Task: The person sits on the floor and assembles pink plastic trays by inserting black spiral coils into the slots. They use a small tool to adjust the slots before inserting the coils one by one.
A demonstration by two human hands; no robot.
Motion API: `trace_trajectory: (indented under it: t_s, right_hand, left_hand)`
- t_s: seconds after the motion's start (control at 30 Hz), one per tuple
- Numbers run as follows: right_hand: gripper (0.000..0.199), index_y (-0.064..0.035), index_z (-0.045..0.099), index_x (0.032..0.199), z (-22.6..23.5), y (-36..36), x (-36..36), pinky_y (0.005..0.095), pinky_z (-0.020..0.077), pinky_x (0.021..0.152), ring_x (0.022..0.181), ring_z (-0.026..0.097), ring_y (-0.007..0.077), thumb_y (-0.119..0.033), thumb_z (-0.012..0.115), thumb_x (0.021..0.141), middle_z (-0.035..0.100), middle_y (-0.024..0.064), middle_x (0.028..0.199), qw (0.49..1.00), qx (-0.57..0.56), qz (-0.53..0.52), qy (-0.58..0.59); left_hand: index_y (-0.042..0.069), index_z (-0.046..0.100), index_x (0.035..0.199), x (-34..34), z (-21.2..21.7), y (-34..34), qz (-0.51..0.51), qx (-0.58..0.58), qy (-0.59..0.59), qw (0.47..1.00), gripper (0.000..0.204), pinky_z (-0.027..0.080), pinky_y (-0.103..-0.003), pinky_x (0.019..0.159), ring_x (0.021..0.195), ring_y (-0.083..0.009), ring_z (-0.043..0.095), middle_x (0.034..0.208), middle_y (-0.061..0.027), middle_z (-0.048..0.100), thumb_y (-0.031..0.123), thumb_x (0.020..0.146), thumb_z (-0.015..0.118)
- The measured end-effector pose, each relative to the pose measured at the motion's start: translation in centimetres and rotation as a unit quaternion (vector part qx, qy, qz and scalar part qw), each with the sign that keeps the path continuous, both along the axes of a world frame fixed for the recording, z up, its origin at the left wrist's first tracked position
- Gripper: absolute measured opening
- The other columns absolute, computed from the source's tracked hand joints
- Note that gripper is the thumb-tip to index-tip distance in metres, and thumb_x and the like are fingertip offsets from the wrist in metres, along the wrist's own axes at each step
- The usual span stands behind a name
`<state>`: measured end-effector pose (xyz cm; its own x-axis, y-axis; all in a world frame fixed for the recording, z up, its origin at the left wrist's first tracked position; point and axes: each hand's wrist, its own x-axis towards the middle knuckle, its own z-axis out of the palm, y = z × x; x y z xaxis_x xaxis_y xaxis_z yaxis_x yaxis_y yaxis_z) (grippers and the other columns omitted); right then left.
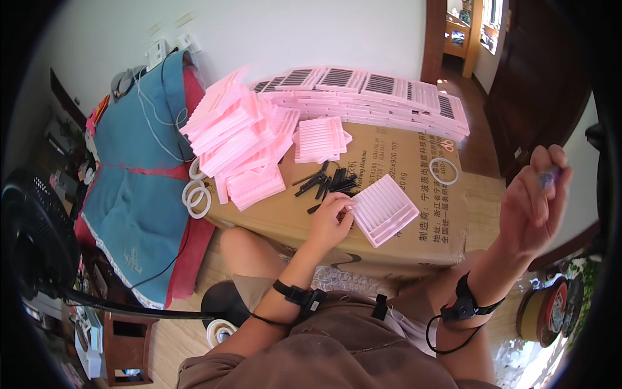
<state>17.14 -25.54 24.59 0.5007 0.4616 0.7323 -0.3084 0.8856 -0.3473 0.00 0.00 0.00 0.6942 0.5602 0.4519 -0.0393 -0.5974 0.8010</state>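
left hand (pixel 330 220) grip pinching one pink tray (pixel 383 209) | right hand (pixel 534 201) grip pinching small blurred object

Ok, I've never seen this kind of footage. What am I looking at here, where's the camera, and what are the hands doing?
There is no machine: a person works with bare hands, and the single picture comes from a wide camera worn on their head, looking down. That is why straight edges bend near the rim and the forearms enter from below, each with a black wrist strap.

The work surface is a large cardboard box. On it lie a ridged pink tray, a small pile of black strips, a heap of empty pink trays, rows of filled trays at the back and a tape ring.

The left hand rests at the near tray's edge, fingers pinched on something dark. The right hand is raised off to the side, gripping a small blurred object I cannot identify.
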Motion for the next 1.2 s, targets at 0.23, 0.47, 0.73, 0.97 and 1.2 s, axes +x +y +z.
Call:
trace_trajectory:
  t_s: [0.23, 0.47, 0.73, 0.97, 1.2]
  right_hand:
    - [0.009, 0.0057, 0.051, 0.1, 2.7, -0.2, -4.8, 0.0242, 0.0523, 0.041, 0.051, 0.061, 0.0238, -0.002, 0.053, 0.103, 0.059, 0.0203, 0.081, 0.961, 0.087, 0.26, -0.045]
    - [0.007, 0.011, 0.055, 0.089, 3.2, -1.4, -5.7, 0.0335, 0.0591, 0.041, 0.051, 0.065, 0.0345, 0.008, 0.056, 0.095, 0.064, 0.0304, 0.077, 0.952, 0.083, 0.295, -0.016]
    - [0.009, 0.0173, 0.059, 0.095, 2.6, -0.3, -5.9, 0.037, 0.0603, 0.042, 0.052, 0.066, 0.0378, 0.009, 0.057, 0.093, 0.063, 0.0339, 0.077, 0.929, 0.093, 0.358, 0.015]
    - [0.013, 0.0169, 0.059, 0.093, 2.8, 1.0, -6.3, 0.0369, 0.0606, 0.042, 0.051, 0.066, 0.0373, 0.005, 0.053, 0.097, 0.062, 0.0338, 0.077, 0.906, 0.126, 0.404, 0.031]
    - [0.014, 0.0172, 0.059, 0.093, 2.4, 1.3, -6.4, 0.0367, 0.0614, 0.042, 0.051, 0.066, 0.0369, 0.006, 0.053, 0.098, 0.063, 0.0336, 0.076, 0.903, 0.122, 0.41, 0.041]
  left_hand:
    - [-0.001, 0.072, 0.108, 0.1, -0.6, 0.0, -0.009, 0.032, 0.008, 0.999, 0.018, 0.059, -0.029, 0.079, 0.093, -0.0173, 0.07, 0.117, -0.011, 0.063, -0.003, 0.091, 0.067]
    - [-0.001, 0.071, 0.106, -0.1, -0.2, -0.1, -0.015, 0.046, 0.014, 0.999, 0.016, 0.058, -0.027, 0.077, 0.092, -0.0156, 0.068, 0.116, -0.0102, 0.063, -0.002, 0.091, 0.068]
    - [-0.001, 0.071, 0.104, 0.1, -0.6, 0.2, -0.015, 0.061, -0.008, 0.998, 0.014, 0.056, -0.026, 0.075, 0.089, -0.0149, 0.067, 0.115, -0.0097, 0.063, -0.002, 0.091, 0.068]
    - [0.003, 0.071, 0.101, 0.0, -0.2, 0.0, 0.003, 0.036, -0.009, 0.999, 0.011, 0.056, -0.031, 0.077, 0.089, -0.0212, 0.069, 0.109, -0.0074, 0.067, 0.006, 0.09, 0.07]
    - [0.004, 0.071, 0.1, -0.1, -0.1, -0.1, -0.011, 0.003, -0.004, 1.0, 0.01, 0.055, -0.03, 0.075, 0.085, -0.0204, 0.068, 0.109, -0.0074, 0.066, 0.007, 0.09, 0.071]
